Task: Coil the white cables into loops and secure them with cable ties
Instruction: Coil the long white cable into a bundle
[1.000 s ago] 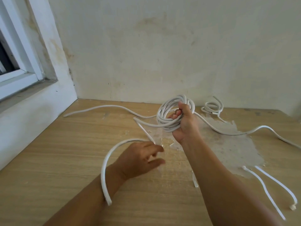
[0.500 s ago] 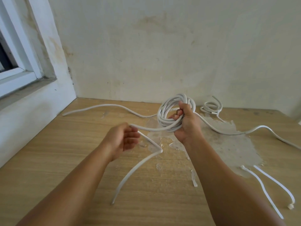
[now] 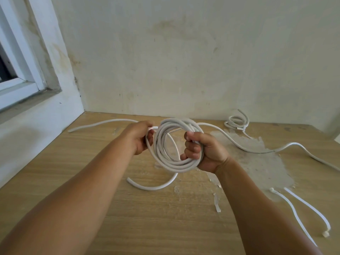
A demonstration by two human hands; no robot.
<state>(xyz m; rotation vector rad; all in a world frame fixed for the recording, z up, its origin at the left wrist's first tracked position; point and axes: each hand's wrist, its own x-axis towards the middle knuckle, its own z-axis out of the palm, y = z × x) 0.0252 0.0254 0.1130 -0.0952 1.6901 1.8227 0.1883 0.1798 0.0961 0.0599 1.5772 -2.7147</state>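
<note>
A coil of white cable (image 3: 166, 155) with several loops is held upright above the wooden table (image 3: 77, 173). My right hand (image 3: 204, 151) is shut around the coil's right side. My left hand (image 3: 140, 138) grips the cable at the coil's upper left. The cable's loose tail (image 3: 152, 186) curves down onto the table below the coil. Two white cable ties (image 3: 301, 216) lie at the right front. A small coiled cable (image 3: 237, 122) sits at the back right by the wall.
Another long white cable (image 3: 244, 148) snakes across the table from far left to right, over a patch of peeled surface (image 3: 261, 168). The wall stands close behind; a window sill (image 3: 33, 111) borders the left.
My left hand has risen from the table to the coil's left side, bringing the loose cable up onto the coil. The free tail is now shorter. The coil has turned to face me.
</note>
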